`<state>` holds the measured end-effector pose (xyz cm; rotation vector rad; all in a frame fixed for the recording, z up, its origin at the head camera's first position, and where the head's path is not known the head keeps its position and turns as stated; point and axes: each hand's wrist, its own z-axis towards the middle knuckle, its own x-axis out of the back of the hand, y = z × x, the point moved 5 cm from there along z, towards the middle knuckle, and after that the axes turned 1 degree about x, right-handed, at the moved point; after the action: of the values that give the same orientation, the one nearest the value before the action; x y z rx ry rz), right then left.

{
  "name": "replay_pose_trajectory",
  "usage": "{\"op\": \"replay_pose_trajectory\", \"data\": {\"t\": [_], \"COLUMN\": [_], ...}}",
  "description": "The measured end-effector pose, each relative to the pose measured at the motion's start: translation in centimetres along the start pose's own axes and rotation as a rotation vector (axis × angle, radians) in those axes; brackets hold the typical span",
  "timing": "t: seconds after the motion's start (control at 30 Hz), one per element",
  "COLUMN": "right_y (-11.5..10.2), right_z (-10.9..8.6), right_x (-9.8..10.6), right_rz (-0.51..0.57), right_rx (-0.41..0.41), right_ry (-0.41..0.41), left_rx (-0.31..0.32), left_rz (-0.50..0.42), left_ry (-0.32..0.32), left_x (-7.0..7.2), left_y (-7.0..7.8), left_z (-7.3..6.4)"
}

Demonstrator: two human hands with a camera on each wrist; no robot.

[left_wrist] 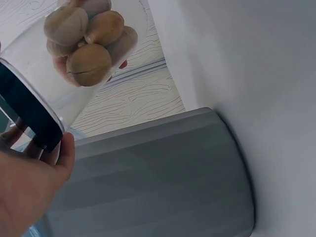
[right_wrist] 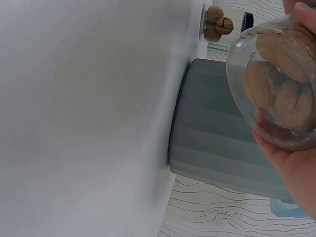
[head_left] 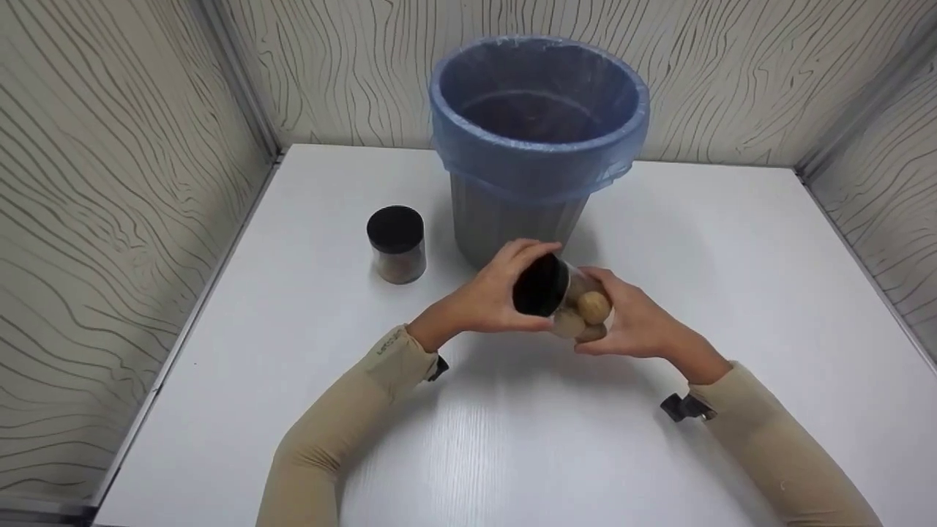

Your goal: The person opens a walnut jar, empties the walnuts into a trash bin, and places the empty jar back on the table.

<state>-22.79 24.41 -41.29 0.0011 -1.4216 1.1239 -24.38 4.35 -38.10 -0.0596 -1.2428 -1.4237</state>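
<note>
Both hands hold a clear jar (head_left: 578, 282) tilted above the table. Its black lid (head_left: 540, 285) is gripped by my left hand (head_left: 489, 296), with fingers and thumb around the rim. My right hand (head_left: 638, 318) grips the clear bottom end. Several round brown nuts (head_left: 593, 307), which look shelled with a slit in the left wrist view, lie inside toward the bottom. The lid sits on the jar; whether it is loosened I cannot tell. A second jar (head_left: 400, 265) with a black lid stands upright at the left, with brown nuts (right_wrist: 212, 22) inside.
Behind the hands stands a tall grey bin (head_left: 512, 212) lined with a blue bag (head_left: 542, 172) folded over its rim. The white table (head_left: 351, 366) carries everything. Wood-patterned panels (head_left: 344, 73) close off the back and sides.
</note>
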Motion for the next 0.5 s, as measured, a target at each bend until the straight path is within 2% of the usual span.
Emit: {"op": "replay_pose_trajectory", "data": {"t": [0.2,0.4,0.5], "right_y": [-0.37,-0.47,-0.36], "right_z": [0.04,0.08,0.06], "right_x": [0.22,0.22,0.22], "right_rz": [-0.028,-0.061,-0.08], "right_rx": [0.027,0.024,0.025], "right_ry": [0.027,0.039,0.047], "left_rx": [0.022,0.079,0.104], "left_rz": [0.012,0.057,0.069], "left_ry": [0.047,0.098,0.103], "left_x": [0.02,-0.13,-0.24], "left_y": [0.19,0.1,0.08], "left_z": [-0.01,-0.07,-0.08]}}
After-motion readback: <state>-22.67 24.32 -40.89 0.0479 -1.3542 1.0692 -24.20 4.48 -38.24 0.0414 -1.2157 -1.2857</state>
